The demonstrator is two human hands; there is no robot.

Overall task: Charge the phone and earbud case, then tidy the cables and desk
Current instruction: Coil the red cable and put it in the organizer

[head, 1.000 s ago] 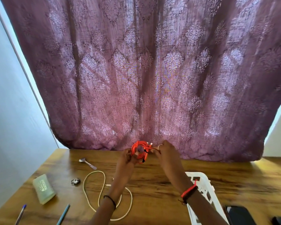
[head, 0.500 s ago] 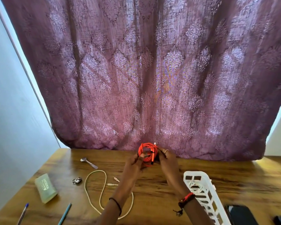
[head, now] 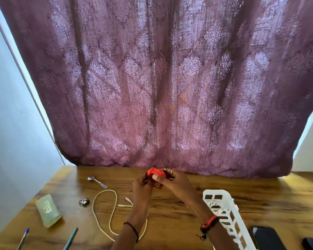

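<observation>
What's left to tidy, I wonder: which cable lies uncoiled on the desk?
The cream cable, sprawled loose on the desk; the red cable is bundled between left hand and right hand.

The red cable (head: 155, 174) is wound into a small tight coil and held off the desk (head: 260, 195) at lower centre of the frame, just in front of the curtain's hem, pinched between the left hand (head: 143, 184) and the right hand (head: 173, 181). The hands hide its plugs. The cream cable (head: 96, 210) lies loose on the wood at lower left of centre, in one long narrow loop. Its two plug ends rest side by side near the left wrist, and its lower bend passes under that forearm. The phone (head: 266, 239) is dark and lies flat, screen up, at the lower right, cut off by the bottom edge.
</observation>
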